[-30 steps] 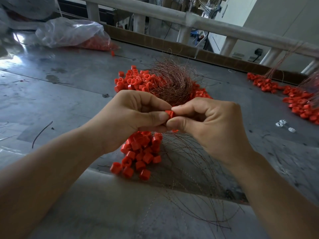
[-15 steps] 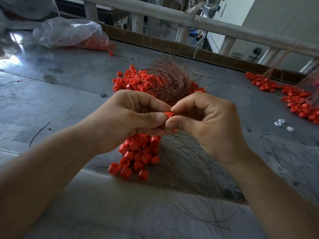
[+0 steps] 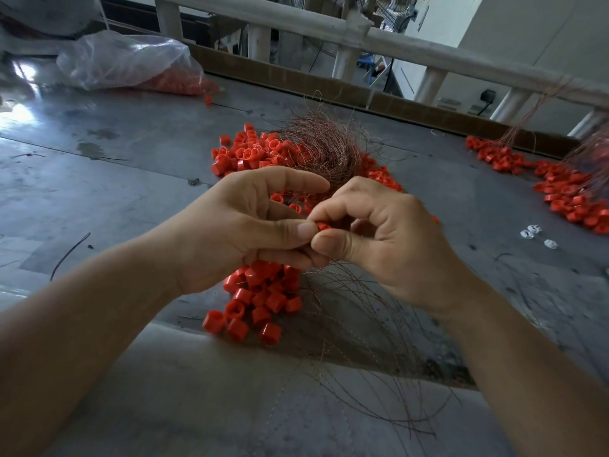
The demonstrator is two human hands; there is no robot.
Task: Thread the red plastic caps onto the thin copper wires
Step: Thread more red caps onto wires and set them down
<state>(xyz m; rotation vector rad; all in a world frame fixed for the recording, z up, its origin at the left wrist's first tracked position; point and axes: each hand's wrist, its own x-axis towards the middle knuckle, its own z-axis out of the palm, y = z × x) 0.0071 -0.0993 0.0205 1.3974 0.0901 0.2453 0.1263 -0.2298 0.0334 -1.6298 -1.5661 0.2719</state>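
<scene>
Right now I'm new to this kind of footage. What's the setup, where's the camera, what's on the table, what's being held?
No machine here: a person works with bare hands. The one picture comes from a camera worn on the head, looking forward and down, so the arms enter from the bottom edge. The left hand and right hand meet in the middle and both pinch one red cap between thumb and fingers; any wire in it is too thin to make out. On the grey table lie a tangle of thin copper wires, a pile of red caps beside it, and a cluster of caps under the left hand. Far right lies a second pile and a few small white pieces; far left, a clear plastic bag with more red caps.
</scene>
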